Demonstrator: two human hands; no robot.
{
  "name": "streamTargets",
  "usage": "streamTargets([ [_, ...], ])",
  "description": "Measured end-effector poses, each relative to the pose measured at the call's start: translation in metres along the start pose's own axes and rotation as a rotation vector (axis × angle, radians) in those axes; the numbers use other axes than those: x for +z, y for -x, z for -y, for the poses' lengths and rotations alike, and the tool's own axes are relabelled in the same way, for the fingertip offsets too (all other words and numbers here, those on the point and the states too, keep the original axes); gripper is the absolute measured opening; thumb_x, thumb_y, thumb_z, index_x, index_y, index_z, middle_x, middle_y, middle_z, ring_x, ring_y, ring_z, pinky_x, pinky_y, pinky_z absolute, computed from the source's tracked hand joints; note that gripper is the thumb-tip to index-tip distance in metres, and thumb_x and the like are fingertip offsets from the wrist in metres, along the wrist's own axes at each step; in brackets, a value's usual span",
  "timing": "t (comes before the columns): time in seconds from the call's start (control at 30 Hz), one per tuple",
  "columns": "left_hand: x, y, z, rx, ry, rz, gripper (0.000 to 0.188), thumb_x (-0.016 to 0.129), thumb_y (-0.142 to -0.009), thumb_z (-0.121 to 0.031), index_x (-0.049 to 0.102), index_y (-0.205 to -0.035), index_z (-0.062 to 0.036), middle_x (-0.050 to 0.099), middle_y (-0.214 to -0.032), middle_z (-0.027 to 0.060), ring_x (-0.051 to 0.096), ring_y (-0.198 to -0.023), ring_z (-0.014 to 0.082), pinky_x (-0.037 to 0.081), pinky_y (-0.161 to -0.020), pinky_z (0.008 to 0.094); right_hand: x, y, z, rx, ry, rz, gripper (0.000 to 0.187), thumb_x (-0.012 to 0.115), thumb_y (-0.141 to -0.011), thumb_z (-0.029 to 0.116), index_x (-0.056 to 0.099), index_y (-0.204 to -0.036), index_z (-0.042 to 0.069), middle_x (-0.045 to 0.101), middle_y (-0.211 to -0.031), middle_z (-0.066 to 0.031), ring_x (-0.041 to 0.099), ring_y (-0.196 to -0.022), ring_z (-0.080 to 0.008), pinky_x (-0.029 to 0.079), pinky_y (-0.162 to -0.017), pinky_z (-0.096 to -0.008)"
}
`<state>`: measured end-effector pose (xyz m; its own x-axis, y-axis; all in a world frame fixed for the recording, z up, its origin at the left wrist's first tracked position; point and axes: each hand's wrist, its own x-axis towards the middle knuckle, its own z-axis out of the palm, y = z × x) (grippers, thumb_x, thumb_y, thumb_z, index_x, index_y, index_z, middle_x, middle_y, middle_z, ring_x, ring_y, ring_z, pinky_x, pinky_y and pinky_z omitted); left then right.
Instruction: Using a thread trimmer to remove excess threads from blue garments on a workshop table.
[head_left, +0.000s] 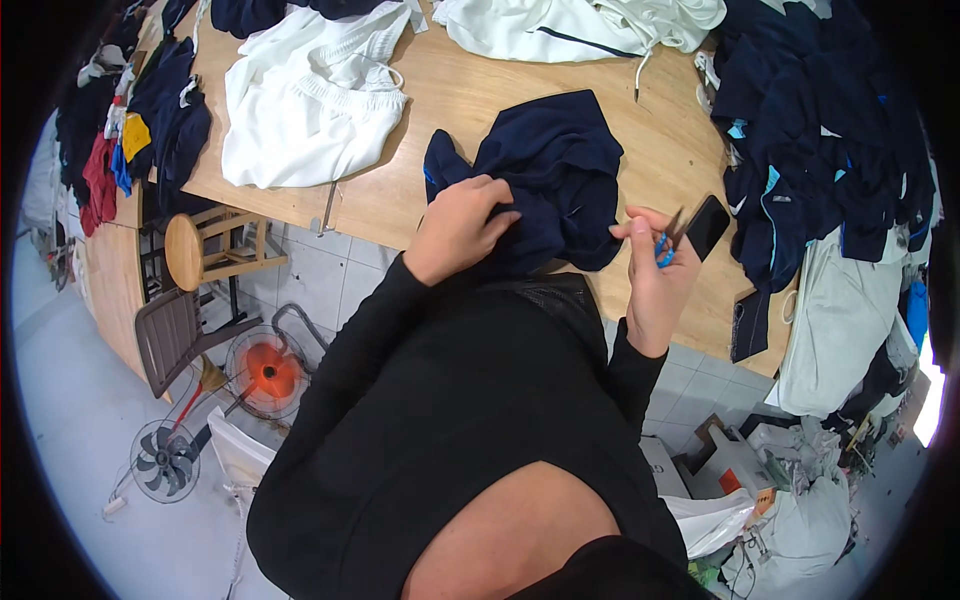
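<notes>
A dark navy garment (pixel 560 150) lies bunched at the front edge of the wooden table, close to my body. My left hand (pixel 462 228) rests on its left part, with curled fingers gripping a fold of the cloth. To the right of the garment is my right hand (pixel 655 275), holding small thread snips (pixel 667 246) with blue on the handle against the palm. The blades point up and away. Thumb and forefinger come together near the garment's right edge; whether a thread is between them is too small to tell.
White shorts (pixel 310 100) lie at the table's left, more white clothing (pixel 560 30) at the far edge. A black phone (pixel 708 228) is just right of my right hand. Navy garments (pixel 820 130) are heaped at the right. A stool (pixel 200 250) and fans (pixel 268 372) stand left below.
</notes>
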<state>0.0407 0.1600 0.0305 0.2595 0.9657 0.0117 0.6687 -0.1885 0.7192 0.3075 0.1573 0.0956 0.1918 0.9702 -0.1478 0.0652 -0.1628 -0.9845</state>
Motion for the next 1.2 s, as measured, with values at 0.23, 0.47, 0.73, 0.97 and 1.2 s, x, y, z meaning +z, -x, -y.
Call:
streamTargets([
  [0.23, -0.052, 0.004, -0.062, -0.115, 0.978, -0.1, 0.006, 0.069, -0.108, -0.005, 0.065, -0.11, -0.0024, 0.062, -0.096, -0.003, 0.055, -0.086, 0.0016, 0.043, -0.072, 0.021, 0.031, 0.002, 0.034, -0.186, -0.109, 0.177, 0.031, 0.079, -0.103, 0.012, 0.074, -0.128, -0.003, 0.077, -0.113, -0.0079, 0.061, -0.082, -0.004, 0.046, -0.072, -0.0193],
  [0.47, -0.063, 0.0, -0.08, -0.002, 1.14, -0.061, 0.009, 0.064, -0.106, 0.004, 0.063, -0.112, -0.0031, 0.064, -0.103, -0.002, 0.059, -0.089, 0.0032, 0.044, -0.077, 0.0206, 0.032, 0.002, 0.033, -0.254, -0.115, 0.182, 0.014, 0.075, -0.101, -0.004, 0.076, -0.115, -0.003, 0.072, -0.09, 0.0009, 0.058, -0.074, -0.0029, 0.043, -0.067, -0.0196],
  [0.73, -0.061, -0.002, -0.08, -0.06, 1.31, -0.192, 0.013, 0.06, -0.104, 0.007, 0.063, -0.109, -0.0043, 0.063, -0.101, -0.0029, 0.059, -0.092, 0.0036, 0.046, -0.083, 0.0218, 0.017, 0.016, 0.028, -0.329, -0.008, 0.016, 0.012, 0.079, -0.095, -0.007, 0.078, -0.107, -0.004, 0.072, -0.089, -0.0048, 0.051, -0.068, -0.0051, 0.038, -0.064, -0.0226],
  [0.97, -0.06, -0.004, -0.084, -0.06, 1.187, -0.138, 0.013, 0.064, -0.103, 0.007, 0.073, -0.11, -0.0004, 0.072, -0.104, 0.0002, 0.062, -0.093, 0.005, 0.048, -0.081, 0.0229, 0.032, 0.016, 0.044, -0.644, 0.115, 0.152, 0.029, 0.088, -0.079, -0.012, 0.082, -0.103, 0.003, 0.073, -0.098, -0.008, 0.044, -0.056, -0.0052, 0.033, -0.056, -0.023],
  [1.2, -0.066, 0.0, -0.099, -0.079, 1.058, -0.118, 0.035, 0.085, -0.083, 0.012, 0.077, -0.117, 0.0045, 0.077, -0.116, 0.0104, 0.07, -0.107, 0.0147, 0.052, -0.097, 0.0292, 0.035, 0.015, 0.044, -0.652, 0.161, 0.109, 0.029, 0.089, -0.079, -0.011, 0.081, -0.104, 0.003, 0.073, -0.1, -0.0079, 0.044, -0.056, -0.0049, 0.033, -0.055, -0.0234],
])
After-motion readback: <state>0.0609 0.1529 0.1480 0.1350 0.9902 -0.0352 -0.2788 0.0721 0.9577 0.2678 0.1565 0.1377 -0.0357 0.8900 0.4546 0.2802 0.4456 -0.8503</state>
